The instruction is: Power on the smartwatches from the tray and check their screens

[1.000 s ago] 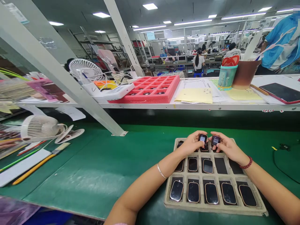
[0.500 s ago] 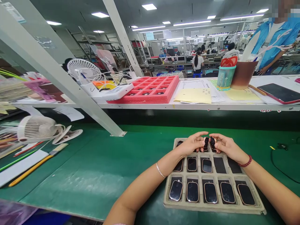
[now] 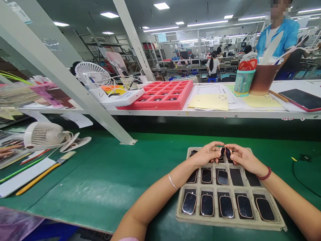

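Note:
Over the back row of a beige compartment tray (image 3: 218, 222), my left hand (image 3: 208, 154) pinches a smartwatch case (image 3: 222, 153) with a dark face and gold rim. Beside it, my right hand (image 3: 242, 158) grips a second watch case (image 3: 228, 153) between thumb and fingers. The two pieces are tilted and held close together; whether they touch, I cannot tell. Several similar watch cases (image 3: 226, 206) lie in the front and middle rows. Two middle-row compartments at the right show only dark lining (image 3: 236, 177). My hands partly cover the back row.
A shelf (image 3: 160, 113) beyond bears a red foam tray (image 3: 184, 97), papers, cups and a phone (image 3: 299, 99). At left lie a white fan (image 3: 43, 135) and a brush (image 3: 40, 179). A black cable (image 3: 298, 177) runs at right. A person in blue (image 3: 288, 33) stands beyond.
The whole view has shifted slightly to the right. Both hands keep their grip, and the watch cases have turned a little. The person in blue has moved left in view.

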A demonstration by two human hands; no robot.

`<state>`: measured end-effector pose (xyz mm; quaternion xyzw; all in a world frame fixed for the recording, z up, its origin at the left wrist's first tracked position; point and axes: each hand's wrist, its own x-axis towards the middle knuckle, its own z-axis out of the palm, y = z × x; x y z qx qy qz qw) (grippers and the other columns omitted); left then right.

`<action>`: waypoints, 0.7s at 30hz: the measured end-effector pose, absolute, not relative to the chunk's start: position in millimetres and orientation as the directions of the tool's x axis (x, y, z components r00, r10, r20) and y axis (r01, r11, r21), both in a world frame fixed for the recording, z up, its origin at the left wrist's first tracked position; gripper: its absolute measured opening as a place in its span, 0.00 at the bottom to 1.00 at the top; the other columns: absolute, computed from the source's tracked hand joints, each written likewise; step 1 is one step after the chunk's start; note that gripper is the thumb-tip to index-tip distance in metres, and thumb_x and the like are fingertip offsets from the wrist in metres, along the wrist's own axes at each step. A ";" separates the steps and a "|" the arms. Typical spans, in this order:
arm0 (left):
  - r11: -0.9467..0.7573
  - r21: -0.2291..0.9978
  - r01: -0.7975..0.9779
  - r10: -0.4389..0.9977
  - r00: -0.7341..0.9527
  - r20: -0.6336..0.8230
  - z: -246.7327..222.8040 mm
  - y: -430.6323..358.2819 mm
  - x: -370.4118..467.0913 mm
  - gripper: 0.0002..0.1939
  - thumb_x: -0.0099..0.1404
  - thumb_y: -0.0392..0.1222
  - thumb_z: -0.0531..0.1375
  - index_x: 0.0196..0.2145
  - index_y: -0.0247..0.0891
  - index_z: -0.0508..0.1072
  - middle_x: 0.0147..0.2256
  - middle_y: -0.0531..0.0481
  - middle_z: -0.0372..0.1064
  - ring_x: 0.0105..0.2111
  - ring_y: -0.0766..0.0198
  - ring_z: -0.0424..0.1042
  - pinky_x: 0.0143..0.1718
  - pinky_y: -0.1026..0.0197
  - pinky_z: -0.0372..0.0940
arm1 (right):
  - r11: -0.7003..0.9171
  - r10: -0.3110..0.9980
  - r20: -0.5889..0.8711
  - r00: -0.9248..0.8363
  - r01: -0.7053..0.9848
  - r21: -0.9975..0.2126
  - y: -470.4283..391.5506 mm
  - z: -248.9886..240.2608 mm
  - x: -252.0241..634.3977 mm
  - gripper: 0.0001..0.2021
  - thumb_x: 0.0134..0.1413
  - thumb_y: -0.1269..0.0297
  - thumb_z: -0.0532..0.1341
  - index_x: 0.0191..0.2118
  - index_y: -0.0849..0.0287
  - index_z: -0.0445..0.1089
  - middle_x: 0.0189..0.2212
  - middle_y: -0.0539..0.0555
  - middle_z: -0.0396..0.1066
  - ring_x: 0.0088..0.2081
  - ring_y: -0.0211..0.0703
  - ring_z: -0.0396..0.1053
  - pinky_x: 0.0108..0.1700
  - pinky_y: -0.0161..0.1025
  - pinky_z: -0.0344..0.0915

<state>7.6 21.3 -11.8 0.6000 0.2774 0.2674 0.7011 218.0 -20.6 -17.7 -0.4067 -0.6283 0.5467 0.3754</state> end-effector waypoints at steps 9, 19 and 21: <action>0.125 0.992 -0.035 0.703 0.708 -0.063 -11.8 21.2 7.5 0.29 0.55 0.50 0.65 0.51 0.38 0.62 0.35 0.51 0.65 0.22 0.74 0.67 0.22 0.68 0.53 | 0.081 0.923 0.031 -0.384 0.115 -0.990 -20.4 -16.3 217.0 0.24 0.54 0.53 0.62 0.53 0.59 0.62 0.28 0.48 0.62 0.25 0.35 0.58 0.27 0.35 0.63; 0.129 0.991 -0.040 0.710 0.701 -0.065 -13.7 21.6 7.7 0.29 0.55 0.49 0.65 0.51 0.38 0.63 0.36 0.50 0.66 0.22 0.74 0.67 0.22 0.68 0.52 | 0.089 0.925 0.036 -0.378 0.125 -0.988 -20.9 -17.3 217.0 0.23 0.54 0.54 0.62 0.53 0.58 0.63 0.33 0.51 0.66 0.25 0.34 0.60 0.27 0.35 0.64; 0.136 0.990 -0.043 0.716 0.695 -0.069 -13.4 21.4 8.0 0.29 0.55 0.48 0.65 0.52 0.37 0.63 0.35 0.50 0.66 0.22 0.73 0.67 0.22 0.68 0.53 | 0.086 0.932 0.034 -0.360 0.129 -0.988 -20.2 -19.2 217.9 0.23 0.54 0.54 0.62 0.53 0.58 0.63 0.32 0.52 0.66 0.25 0.35 0.61 0.28 0.36 0.66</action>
